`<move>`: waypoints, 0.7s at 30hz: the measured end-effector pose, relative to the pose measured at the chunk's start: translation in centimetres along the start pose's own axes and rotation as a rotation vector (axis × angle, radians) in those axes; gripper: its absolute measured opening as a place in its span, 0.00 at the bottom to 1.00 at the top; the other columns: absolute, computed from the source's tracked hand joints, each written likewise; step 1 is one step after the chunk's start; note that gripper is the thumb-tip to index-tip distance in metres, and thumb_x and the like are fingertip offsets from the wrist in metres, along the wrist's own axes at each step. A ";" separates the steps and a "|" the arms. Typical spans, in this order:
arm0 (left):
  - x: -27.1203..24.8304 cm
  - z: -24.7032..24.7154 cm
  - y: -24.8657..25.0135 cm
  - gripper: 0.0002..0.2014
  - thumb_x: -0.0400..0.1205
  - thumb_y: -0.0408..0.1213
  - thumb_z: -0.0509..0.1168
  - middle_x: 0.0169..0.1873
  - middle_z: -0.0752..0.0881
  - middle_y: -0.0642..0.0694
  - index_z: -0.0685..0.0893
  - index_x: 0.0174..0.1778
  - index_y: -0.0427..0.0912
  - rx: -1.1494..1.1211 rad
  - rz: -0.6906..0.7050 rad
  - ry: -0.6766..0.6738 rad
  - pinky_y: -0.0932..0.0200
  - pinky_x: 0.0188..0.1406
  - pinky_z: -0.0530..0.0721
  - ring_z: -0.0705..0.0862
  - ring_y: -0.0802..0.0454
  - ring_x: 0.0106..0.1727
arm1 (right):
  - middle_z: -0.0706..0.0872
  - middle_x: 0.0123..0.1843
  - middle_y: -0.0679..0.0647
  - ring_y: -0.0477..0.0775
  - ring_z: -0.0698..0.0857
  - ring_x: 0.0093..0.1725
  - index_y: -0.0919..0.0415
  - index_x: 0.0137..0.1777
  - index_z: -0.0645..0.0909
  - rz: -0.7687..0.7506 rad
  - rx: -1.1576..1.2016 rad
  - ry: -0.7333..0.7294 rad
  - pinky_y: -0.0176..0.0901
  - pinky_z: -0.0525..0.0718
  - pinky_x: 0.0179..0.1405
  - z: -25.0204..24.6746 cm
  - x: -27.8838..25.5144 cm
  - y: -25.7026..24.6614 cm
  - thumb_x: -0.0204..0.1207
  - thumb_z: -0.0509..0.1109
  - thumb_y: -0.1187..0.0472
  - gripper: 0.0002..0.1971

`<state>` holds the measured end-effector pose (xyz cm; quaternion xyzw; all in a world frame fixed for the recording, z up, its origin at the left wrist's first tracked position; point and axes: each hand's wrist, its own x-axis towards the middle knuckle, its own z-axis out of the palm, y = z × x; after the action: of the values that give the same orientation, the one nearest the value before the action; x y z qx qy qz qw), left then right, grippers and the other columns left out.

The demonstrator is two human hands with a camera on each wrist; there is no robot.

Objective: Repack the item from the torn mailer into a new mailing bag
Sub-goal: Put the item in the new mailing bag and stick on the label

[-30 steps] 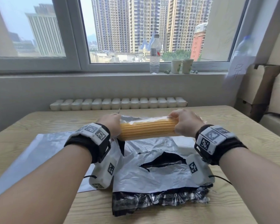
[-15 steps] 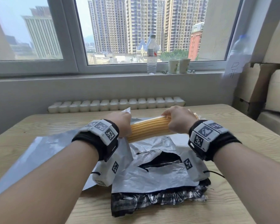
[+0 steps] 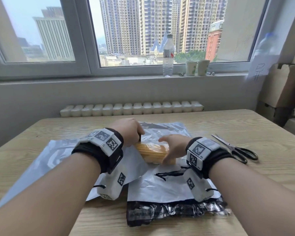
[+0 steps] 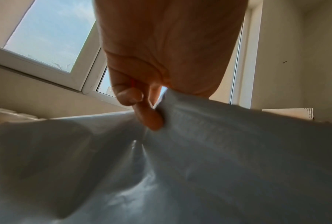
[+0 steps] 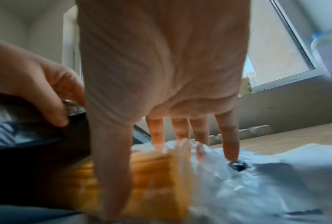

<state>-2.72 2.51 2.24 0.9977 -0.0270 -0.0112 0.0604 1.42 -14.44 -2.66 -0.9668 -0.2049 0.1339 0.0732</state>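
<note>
Between the two hands: a yellow ribbed bundle in clear plastic wrap (image 3: 152, 153) lies tilted, its far end going into the dark mouth of the new bag, its near end under the right palm.
Left hand (image 3: 129, 132): fingers and thumb curled, pinching the upper lip of a smooth grey plastic mailing bag (image 3: 61, 160) and lifting it so the mouth gapes; the left wrist view shows the film bunched between thumb and fingertip (image 4: 149, 119).
Right hand (image 3: 173, 150): fingers straight and spread, thumb down along the near side of the bundle, palm laid over its end; in the right wrist view the fingers (image 5: 230, 136) reach past the bundle onto the grey film, somewhat blurred. It rests on the bundle without curling round it.
New bag: spreads flat from the left hand out to the left and toward the person, under the left forearm.
Torn mailer: a crumpled grey plastic mailer with a ragged black tear (image 3: 160, 186) lies below the right wrist, nearer the person than the bundle; its black crinkled edge is closest to the person.
Right of the right hand: a pair of black-handled steel scissors (image 3: 233, 148) lies flat on the light wooden table (image 3: 254, 126), apart from the mailers.
Beyond both hands: a clear plastic water bottle (image 3: 168, 56) and two pale paper cups (image 3: 197, 67) stand on the windowsill.
</note>
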 end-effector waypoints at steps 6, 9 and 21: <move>0.3 0.2 -0.1 0.21 0.73 0.24 0.58 0.53 0.89 0.44 0.88 0.57 0.44 0.002 -0.030 -0.050 0.51 0.45 0.91 0.88 0.49 0.45 | 0.84 0.59 0.53 0.53 0.84 0.56 0.55 0.64 0.80 0.011 -0.104 0.024 0.45 0.85 0.52 0.2 0.2 -0.1 0.66 0.78 0.55 0.25; 0.6 0.4 -0.2 0.26 0.77 0.26 0.60 0.63 0.83 0.45 0.79 0.72 0.45 -0.064 -0.045 0.000 0.52 0.49 0.90 0.87 0.46 0.52 | 0.84 0.53 0.51 0.49 0.84 0.47 0.55 0.63 0.78 -0.063 0.159 0.183 0.43 0.88 0.45 -0.7 0.6 -1.3 0.66 0.79 0.58 0.25; 0.8 0.1 -2.1 0.28 0.76 0.29 0.63 0.72 0.76 0.44 0.76 0.75 0.42 -0.240 -0.051 0.125 0.56 0.65 0.79 0.77 0.46 0.70 | 0.83 0.54 0.66 0.59 0.85 0.47 0.76 0.62 0.75 -0.235 1.246 -0.205 0.49 0.88 0.53 0.3 2.6 -6.0 0.67 0.52 0.92 0.26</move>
<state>-1.80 4.53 1.88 0.9825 0.0038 0.0464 0.1804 1.34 -7.94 -2.36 -0.6963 -0.1992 0.3105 0.6156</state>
